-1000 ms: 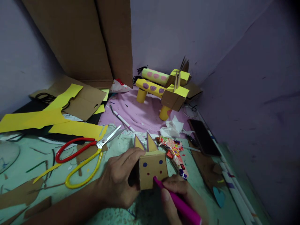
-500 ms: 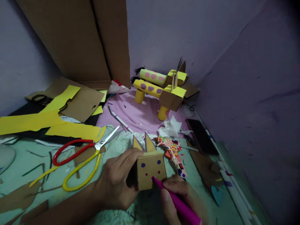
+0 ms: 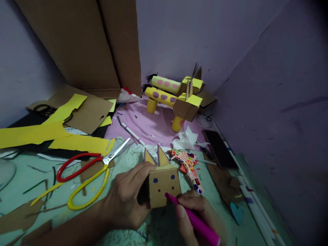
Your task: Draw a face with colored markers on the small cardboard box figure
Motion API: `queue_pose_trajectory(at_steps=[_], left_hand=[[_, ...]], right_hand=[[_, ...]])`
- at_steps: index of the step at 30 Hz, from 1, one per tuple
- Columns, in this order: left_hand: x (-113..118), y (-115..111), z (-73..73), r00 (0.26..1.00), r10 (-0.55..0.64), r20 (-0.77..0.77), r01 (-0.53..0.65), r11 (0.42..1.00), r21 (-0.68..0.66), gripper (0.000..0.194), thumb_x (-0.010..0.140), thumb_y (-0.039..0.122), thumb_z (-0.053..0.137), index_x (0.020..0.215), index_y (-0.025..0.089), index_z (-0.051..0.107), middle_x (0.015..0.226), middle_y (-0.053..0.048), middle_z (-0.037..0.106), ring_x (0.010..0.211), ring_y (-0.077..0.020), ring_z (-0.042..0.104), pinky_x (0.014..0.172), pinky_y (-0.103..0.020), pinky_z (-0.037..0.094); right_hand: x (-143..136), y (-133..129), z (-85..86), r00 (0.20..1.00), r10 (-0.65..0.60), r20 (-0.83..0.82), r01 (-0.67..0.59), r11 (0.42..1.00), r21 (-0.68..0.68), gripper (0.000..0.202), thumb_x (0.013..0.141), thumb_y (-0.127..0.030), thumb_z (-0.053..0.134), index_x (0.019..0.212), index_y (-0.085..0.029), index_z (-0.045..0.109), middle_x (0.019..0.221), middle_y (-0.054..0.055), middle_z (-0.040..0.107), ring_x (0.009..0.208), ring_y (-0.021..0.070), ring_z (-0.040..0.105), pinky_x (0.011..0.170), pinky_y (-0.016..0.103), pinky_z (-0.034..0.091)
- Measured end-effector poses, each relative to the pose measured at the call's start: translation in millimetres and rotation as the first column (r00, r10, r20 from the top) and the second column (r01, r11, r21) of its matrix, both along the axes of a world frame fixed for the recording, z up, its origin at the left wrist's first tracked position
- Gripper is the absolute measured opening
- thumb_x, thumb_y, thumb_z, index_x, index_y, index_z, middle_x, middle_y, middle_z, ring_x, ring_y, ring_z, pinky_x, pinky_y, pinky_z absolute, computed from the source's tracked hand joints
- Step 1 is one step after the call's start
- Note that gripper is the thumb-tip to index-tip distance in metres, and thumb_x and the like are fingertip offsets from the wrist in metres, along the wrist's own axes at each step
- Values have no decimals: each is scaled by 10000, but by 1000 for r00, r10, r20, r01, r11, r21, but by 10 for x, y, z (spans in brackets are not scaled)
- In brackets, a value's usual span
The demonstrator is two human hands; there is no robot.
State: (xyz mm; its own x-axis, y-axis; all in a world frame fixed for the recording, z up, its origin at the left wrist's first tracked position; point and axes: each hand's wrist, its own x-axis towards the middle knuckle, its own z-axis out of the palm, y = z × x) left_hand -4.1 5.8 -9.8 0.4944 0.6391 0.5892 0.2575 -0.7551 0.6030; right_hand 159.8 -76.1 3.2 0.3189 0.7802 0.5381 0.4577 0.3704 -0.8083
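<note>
Cardboard box in left hand, magenta marker touching; white label illegible.

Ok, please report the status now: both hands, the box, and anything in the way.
Left hand grips box. Right hand holds marker, tip at box's dotted front. Scissors beside left hand, not in marker's way.
</note>
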Motion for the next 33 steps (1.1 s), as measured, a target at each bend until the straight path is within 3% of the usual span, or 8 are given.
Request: queue_pose_trajectory(at_steps=[7,13,19,33], left_hand=[[6,8,-12,1000,6,9,-6,1000,17,667,685,127,629,1327,139,450,1114,-174,680,1028,-318,686,799,-440,641],[3,13,4,1000,-4,2,4,1000,19,655,686,117,629,1317,129,455,1114,-187,675,1036,-311,683,802,-423,638],[-10,4,-1,1000,12,-6,-12,1000,15,665,677,116,627,1318,140,453,1118,-173,677,1035,-307,688,807,-402,632],[-2,0,-19,1000,0,3,0,1000,11,653,683,114,625,1315,110,459,1131,-187,664,1052,-305,677,824,-413,633]], right_hand=[[67,34,7,988,51,148,-57,998,35,124,862,-96,573,893,-213,599,676,-17,617,551,124,613,490,243,467],[-6,11,35,998,-44,33,45,999,-18,106,870,-126,573,815,-216,590,662,-23,605,512,105,564,468,225,439],[12,-1,11,998,-27,60,27,1000,-5,89,866,-142,590,833,-222,613,652,-6,616,575,142,618,494,249,450],[-19,-1,28,999,-24,-39,22,998,-57,74,872,-163,584,831,-222,602,648,-27,581,521,113,541,465,245,380]])
